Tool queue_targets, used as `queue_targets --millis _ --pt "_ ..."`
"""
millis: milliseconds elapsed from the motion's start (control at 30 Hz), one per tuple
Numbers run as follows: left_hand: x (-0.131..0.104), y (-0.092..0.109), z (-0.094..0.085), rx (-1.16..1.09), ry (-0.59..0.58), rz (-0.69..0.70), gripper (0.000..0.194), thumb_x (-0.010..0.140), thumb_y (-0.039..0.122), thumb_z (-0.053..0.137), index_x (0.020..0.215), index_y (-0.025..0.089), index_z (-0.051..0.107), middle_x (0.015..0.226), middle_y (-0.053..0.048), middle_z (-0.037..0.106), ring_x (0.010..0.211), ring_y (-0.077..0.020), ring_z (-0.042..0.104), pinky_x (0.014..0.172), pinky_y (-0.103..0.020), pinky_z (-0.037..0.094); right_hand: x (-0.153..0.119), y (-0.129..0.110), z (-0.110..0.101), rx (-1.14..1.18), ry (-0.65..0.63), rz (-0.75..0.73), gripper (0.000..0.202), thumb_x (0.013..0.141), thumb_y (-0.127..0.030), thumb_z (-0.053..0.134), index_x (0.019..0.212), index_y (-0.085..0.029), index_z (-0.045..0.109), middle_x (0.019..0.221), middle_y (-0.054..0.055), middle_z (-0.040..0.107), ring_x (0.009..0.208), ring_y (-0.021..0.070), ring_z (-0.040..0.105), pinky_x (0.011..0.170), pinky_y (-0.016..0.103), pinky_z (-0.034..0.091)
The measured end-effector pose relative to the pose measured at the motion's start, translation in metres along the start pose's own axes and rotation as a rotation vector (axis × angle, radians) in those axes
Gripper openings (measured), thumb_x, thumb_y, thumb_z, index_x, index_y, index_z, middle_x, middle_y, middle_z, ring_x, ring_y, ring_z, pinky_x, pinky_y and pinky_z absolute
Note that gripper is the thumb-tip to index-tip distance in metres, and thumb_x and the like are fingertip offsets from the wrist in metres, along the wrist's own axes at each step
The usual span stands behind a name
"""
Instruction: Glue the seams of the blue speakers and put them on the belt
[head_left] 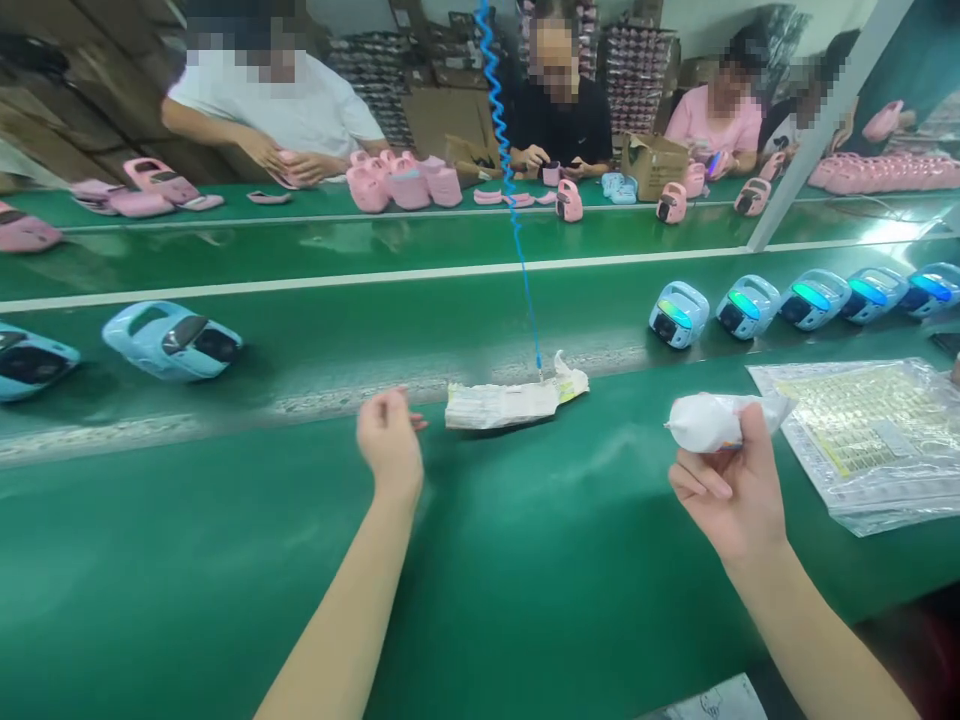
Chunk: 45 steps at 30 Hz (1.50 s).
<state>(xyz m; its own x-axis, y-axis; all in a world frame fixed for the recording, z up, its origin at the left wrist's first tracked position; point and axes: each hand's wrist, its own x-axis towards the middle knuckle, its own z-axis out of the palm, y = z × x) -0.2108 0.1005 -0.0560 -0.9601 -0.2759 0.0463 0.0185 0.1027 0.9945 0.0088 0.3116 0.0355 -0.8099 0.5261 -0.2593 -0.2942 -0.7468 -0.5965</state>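
My right hand [731, 485] is closed round a white, soft-looking bundle [709, 422], raised over the green work surface [555, 560]. My left hand [390, 440] hangs above the surface with its fingers curled in; whatever they may hold is hidden. Just right of it lies a crumpled strip of whitish paper or tape [502, 403]. A blue coiled cord [501, 120] comes down from above and ends at this strip.
Blue devices [176, 342] stand at the left, and several blue ones with lit screens [679, 315] at the right. Plastic-bagged yellowish sheets [862, 425] lie at the right. Across the line, several people work among pink devices [405, 182] and a cardboard box [654, 165].
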Motion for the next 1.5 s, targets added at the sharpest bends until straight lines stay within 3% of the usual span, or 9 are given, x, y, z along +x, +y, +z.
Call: queue_targets --millis 100,200,300,400,600,833,1000,1200,1500 --pt "-0.020 0.025 -0.001 0.047 0.017 0.294 0.016 0.076 0.031 0.061 0.082 0.017 0.059 0.077 0.000 0.058 0.060 -0.0093 0.049 0.060 -0.022 0.044 0.011 -0.006 -0.019 0.077 0.085 0.094 0.047 0.047 -0.039 0.092 0.069 -0.019 0.056 0.066 -0.008 0.062 0.033 0.0000 0.024 0.034 0.015 0.028" --pt "-0.048 0.050 0.025 0.100 -0.340 0.560 0.017 0.071 0.035 0.067 0.067 0.018 0.063 0.068 -0.001 0.061 0.065 -0.0132 0.054 0.064 -0.025 0.045 0.032 -0.002 -0.049 0.084 0.170 0.142 0.053 0.043 -0.037 0.093 0.069 -0.019 0.051 0.064 -0.009 0.060 0.034 0.0008 0.025 0.034 0.015 0.027" --pt "-0.064 0.063 0.082 0.140 -0.746 0.658 0.019 0.076 0.034 0.061 0.066 0.019 0.066 0.063 -0.001 0.064 0.060 -0.0134 0.057 0.065 -0.026 0.046 0.055 0.010 -0.082 0.060 0.204 0.120 0.058 0.039 -0.040 0.093 0.068 -0.018 0.047 0.055 -0.010 0.053 0.034 0.0010 0.025 0.034 0.015 0.024" --pt "-0.064 0.066 0.161 0.170 -0.915 0.623 0.020 0.082 0.030 0.057 0.069 0.018 0.067 0.060 0.001 0.063 0.056 -0.0120 0.058 0.065 -0.024 0.045 0.071 0.021 -0.105 0.036 0.195 0.163 0.057 0.040 -0.043 0.092 0.073 -0.016 0.053 0.053 -0.009 0.052 0.033 0.0004 0.022 0.034 0.015 0.021" --pt "-0.049 0.056 0.280 0.217 -0.809 0.501 0.021 0.092 0.023 0.051 0.074 0.013 0.058 0.076 -0.002 0.062 0.070 -0.0126 0.058 0.074 -0.028 0.046 0.083 0.027 -0.115 0.029 0.125 0.290 0.057 0.046 -0.044 0.090 0.083 -0.013 0.059 0.055 -0.005 0.053 0.035 0.0012 0.025 0.037 0.017 0.021" --pt "-0.030 0.042 0.320 0.291 -0.696 0.461 0.013 0.087 0.022 0.062 0.093 0.010 0.059 0.104 -0.007 0.060 0.101 -0.0200 0.056 0.092 -0.042 0.046 0.086 0.033 -0.117 0.066 0.067 0.324 0.054 0.050 -0.048 0.088 0.081 -0.015 0.060 0.057 -0.004 0.055 0.035 0.0010 0.022 0.039 0.019 0.021" --pt "-0.022 0.048 0.345 0.299 -0.964 0.465 0.032 0.086 0.019 0.063 0.116 0.012 0.056 0.122 -0.010 0.056 0.111 -0.0226 0.055 0.095 -0.044 0.047 0.085 0.031 -0.113 0.069 0.092 0.334 0.058 0.044 -0.047 0.091 0.080 -0.014 0.060 0.056 -0.005 0.055 0.035 0.0003 0.021 0.039 0.018 0.021" --pt "-0.029 0.072 0.309 0.349 -1.067 0.571 0.013 0.080 0.023 0.069 0.076 0.012 0.062 0.085 -0.003 0.062 0.088 -0.0173 0.058 0.088 -0.038 0.047 0.090 0.023 -0.113 0.004 0.065 0.282 0.059 0.042 -0.047 0.090 0.080 -0.016 0.059 0.058 -0.006 0.056 0.035 0.0007 0.022 0.039 0.017 0.021" --pt "-0.071 0.058 0.107 0.074 -0.831 0.530 0.025 0.067 0.043 0.067 0.066 0.018 0.065 0.083 -0.006 0.066 0.082 -0.0212 0.059 0.079 -0.031 0.046 0.050 0.000 -0.125 -0.158 -0.109 0.233 0.046 0.058 -0.053 0.083 0.084 -0.021 0.062 0.076 0.000 0.062 0.036 0.0007 0.025 0.041 0.019 0.030"
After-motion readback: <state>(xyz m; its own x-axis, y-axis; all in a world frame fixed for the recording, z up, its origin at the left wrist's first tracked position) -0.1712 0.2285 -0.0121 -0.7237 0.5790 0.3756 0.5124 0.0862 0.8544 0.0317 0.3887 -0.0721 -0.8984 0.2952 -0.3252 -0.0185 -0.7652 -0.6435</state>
